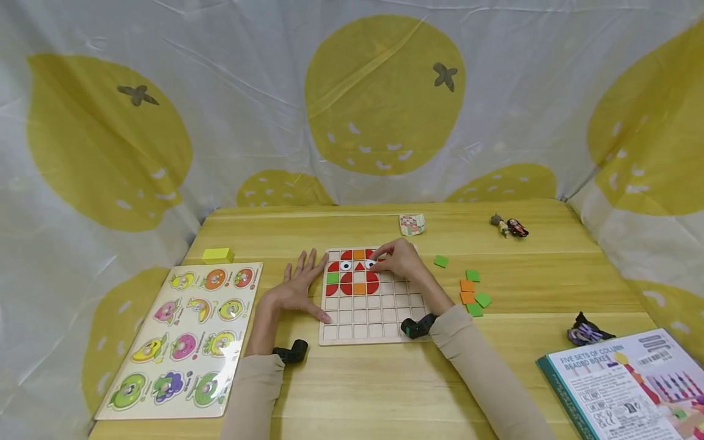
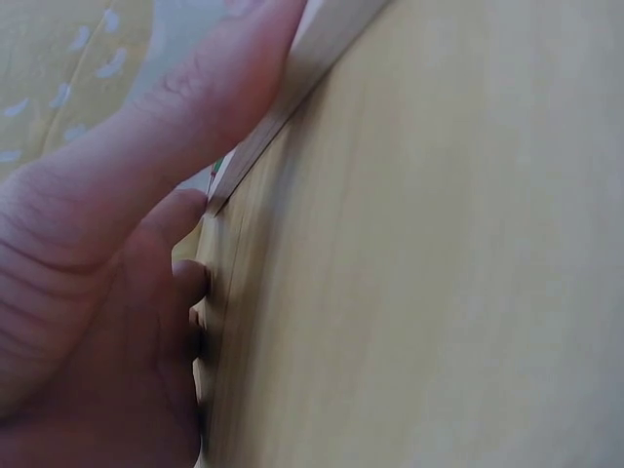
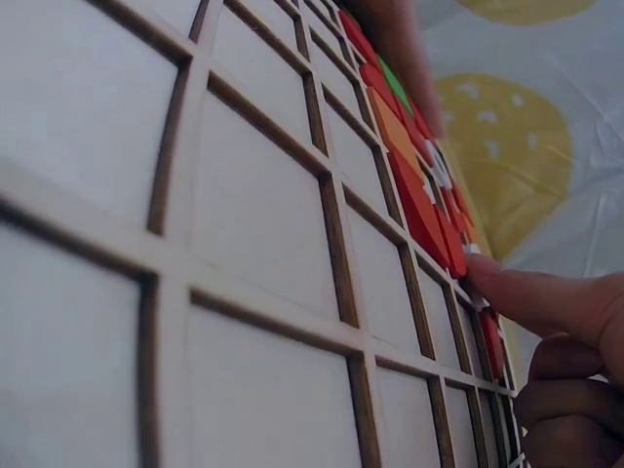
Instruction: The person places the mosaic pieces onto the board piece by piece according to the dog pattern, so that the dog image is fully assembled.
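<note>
A wooden grid board lies on the table, its upper left squares filled with red, orange and green tiles and two round eye tiles. At the right-hand eye tile, my right hand pinches with thumb and index finger. The right wrist view has that index fingertip on the tiles at the far side, the other fingers curled under. My left hand spreads its fingers along the board's left side. Its thumb touches the board's edge in the left wrist view.
Loose green and orange tiles lie right of the board. A small pattern card is behind it. Left stand a fruit puzzle board and a yellow block. Right are small figurines, a dark purple item and a boxed set.
</note>
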A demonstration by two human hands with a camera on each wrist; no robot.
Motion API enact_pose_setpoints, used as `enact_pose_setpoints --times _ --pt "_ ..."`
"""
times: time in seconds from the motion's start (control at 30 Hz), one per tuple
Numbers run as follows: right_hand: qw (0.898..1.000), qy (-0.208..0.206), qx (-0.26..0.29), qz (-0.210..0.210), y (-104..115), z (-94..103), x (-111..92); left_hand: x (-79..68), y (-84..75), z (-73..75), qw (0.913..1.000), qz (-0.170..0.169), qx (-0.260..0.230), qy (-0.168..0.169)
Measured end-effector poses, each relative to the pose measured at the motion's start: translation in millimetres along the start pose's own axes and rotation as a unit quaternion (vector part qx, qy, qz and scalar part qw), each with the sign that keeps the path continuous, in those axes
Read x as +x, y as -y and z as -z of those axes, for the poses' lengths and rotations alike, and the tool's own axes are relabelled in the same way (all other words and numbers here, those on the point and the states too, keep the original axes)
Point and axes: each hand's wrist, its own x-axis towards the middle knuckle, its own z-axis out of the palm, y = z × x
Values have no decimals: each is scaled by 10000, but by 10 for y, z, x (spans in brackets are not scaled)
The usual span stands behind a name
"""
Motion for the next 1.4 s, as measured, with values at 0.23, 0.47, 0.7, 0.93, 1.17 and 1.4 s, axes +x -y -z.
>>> enact_pose_setpoints --times 0.23,0.47,0.7,0.93,1.17,1.4 --pt "9992 -170 -263 244 10 8 -11 0 8 -4 10000 -35 -24 -11" --pt "9998 -110 -87 130 -23 -6 -17 -9 -32 -1 10000 -5 -1 21" --pt "9985 -36 412 369 -82 323 -208 9 -35 -9 10000 -62 -42 29" --pt "9976 -632 236 -131 -431 926 -528 -26 -14 16 10000 -46 -59 -34" --pt "9937 -606 399 -849 -695 1055 -536 -38 13 30 10000 -20 -76 -62" --pt "9924 -789 -76 -942 -758 1019 -500 -8 -8 9 10000 -50 -47 -24"
